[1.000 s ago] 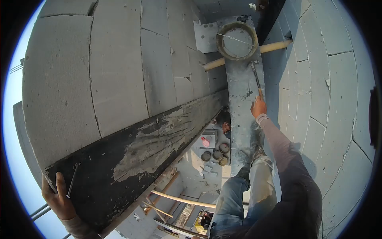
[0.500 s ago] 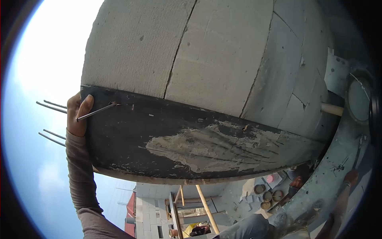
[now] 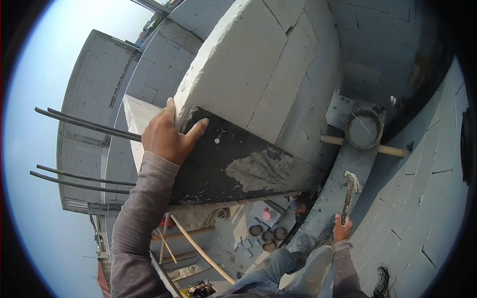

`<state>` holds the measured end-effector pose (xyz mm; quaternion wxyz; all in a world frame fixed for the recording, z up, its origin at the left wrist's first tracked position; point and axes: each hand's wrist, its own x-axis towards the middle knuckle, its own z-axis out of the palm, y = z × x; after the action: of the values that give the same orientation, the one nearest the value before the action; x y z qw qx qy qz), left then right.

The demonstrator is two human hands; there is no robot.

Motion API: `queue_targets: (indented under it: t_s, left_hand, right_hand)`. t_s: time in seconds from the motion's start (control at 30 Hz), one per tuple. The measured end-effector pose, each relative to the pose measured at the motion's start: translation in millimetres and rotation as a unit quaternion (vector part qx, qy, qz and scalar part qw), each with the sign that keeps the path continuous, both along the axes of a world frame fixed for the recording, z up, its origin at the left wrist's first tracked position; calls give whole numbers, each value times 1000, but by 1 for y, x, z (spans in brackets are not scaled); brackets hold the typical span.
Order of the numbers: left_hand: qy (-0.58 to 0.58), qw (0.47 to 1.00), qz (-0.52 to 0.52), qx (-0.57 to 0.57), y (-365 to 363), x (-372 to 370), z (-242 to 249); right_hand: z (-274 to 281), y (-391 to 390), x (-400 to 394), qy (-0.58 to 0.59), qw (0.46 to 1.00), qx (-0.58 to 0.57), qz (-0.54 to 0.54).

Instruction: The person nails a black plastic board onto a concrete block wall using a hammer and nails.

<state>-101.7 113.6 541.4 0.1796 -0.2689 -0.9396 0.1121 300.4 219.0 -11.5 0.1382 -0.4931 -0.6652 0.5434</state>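
Observation:
My left hand point(image 3: 166, 133) grips the upper corner of a black board point(image 3: 194, 169), its fingers behind the edge and its thumb on the face. The board lies against the end of a pale block wall point(image 3: 243, 59) and has dried mortar smeared on it. A nail point(image 3: 217, 139) sticks out of the board near my thumb. At the lower right, my right hand point(image 3: 342, 227) is wrapped round the handle of a hammer point(image 3: 350, 191), whose head looks crusted with mortar.
A round bucket point(image 3: 362, 130) stands on a narrow plank point(image 3: 355, 164) ahead of my legs. Steel bars point(image 3: 82, 120) jut out at the left. Far below are several buckets point(image 3: 268, 236) and wooden poles point(image 3: 198, 246). Another block wall point(image 3: 412, 198) rises at the right.
The view has swung back and to the right, showing more walls and the bucket. My right hand and the hammer now show clearly. My left hand stays at the board's corner.

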Motion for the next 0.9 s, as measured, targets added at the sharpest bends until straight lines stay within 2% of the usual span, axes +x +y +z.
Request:
queue_targets:
  t_s: [0.07, 0.1, 0.17, 0.23, 0.27, 0.4, 0.47, 0.57, 0.7, 0.77, 0.83, 0.9]
  left_hand:
    - [7, 1000, 1, -5, -8, -5, 0]
    - [-3, 1000, 2, -5, -8, -5, 3]
    - [-39, 999, 22, -1, -5, 5, 11]
    - [-64, 997, 34, -14, -6, 1, 22]
    - [-71, 997, 39, -4, -7, 1, 20]
    - [-84, 995, 38, 23, -9, 6, 24]
    - [-81, 996, 37, 26, -9, 4, 25]
    - [-81, 996, 33, 27, -9, 4, 23]
    - [-62, 997, 27, 36, -8, 0, 20]
    - [-66, 997, 26, 32, -10, 1, 17]
    - [-56, 998, 25, 32, -9, 0, 16]
    - [-56, 998, 26, 28, -8, 0, 16]
  right_hand:
    - [148, -31, -30, 89, 979, -181, 25]
    - [216, -39, -51, 156, 963, -209, 62]
    - [315, -49, -98, 292, 933, -164, 136]
    - [403, -45, -154, 311, 935, -124, 116]
    - [432, -36, -183, 320, 942, -3, 96]
    - [461, -5, -266, 321, 942, 65, 70]
    - [465, -5, -285, 350, 934, 17, 62]
    - [451, -17, -295, 321, 946, -26, 46]
    - [457, -42, -307, 325, 945, -23, 24]
    - [458, -44, -312, 362, 929, 76, -16]
    - [462, -31, -314, 345, 936, 63, -23]
    - [463, -16, -315, 342, 939, -41, 20]
